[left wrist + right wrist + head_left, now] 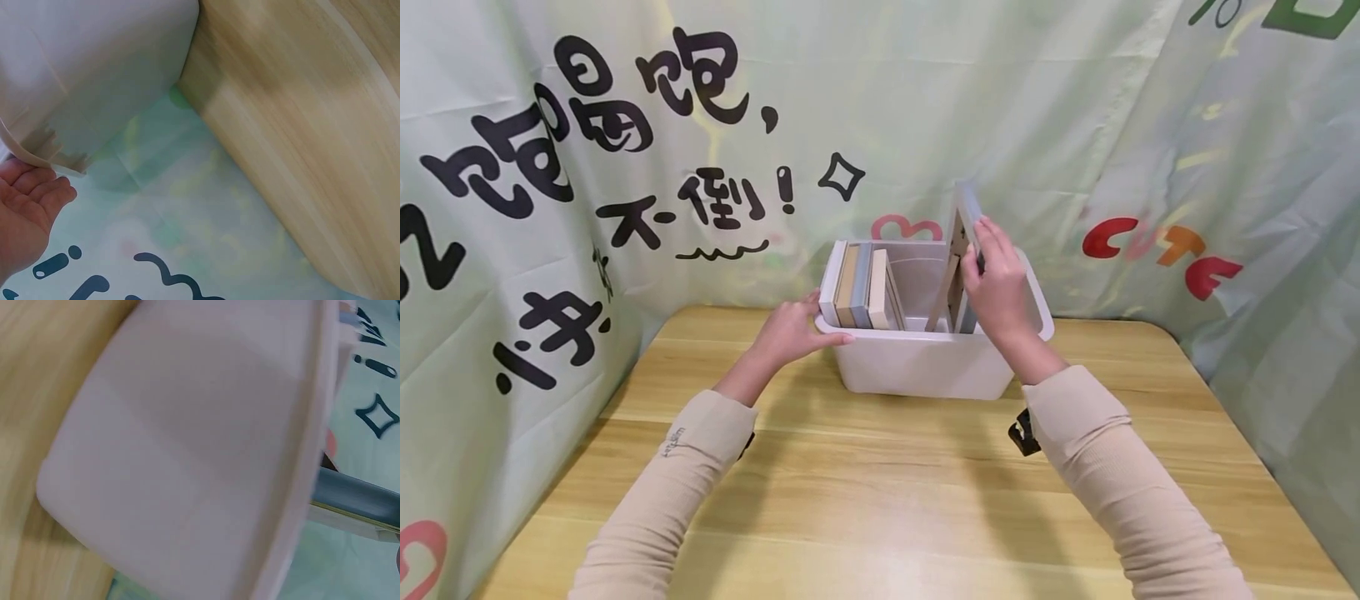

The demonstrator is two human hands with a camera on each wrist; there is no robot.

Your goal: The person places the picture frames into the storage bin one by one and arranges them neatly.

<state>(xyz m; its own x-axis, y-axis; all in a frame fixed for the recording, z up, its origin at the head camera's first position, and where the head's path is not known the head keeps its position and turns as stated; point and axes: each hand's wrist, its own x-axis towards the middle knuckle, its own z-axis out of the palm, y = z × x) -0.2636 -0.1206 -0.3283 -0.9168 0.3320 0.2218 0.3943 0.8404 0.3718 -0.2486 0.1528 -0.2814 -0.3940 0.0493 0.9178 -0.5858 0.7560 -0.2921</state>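
A white plastic bin (925, 362) stands on the table. My left hand (790, 332) grips its left end, thumb along the front rim; in the left wrist view the fingers (40, 184) curl beneath the rim. My right hand (1000, 287) holds a blue-grey picture frame (967, 204) upright in the bin's right part, its brown back and stand facing left. In the right wrist view the frame's edge (359, 494) juts above the bin's rim, with the hand mostly out of view. Several slim frames or books (857, 287) stand packed at the bin's left end.
The bin rests near the back of a wooden table (880, 492). Behind and beside it hangs a pale green printed curtain (985, 100), close to the table's back edge. A gap separates the packed row from the held frame.
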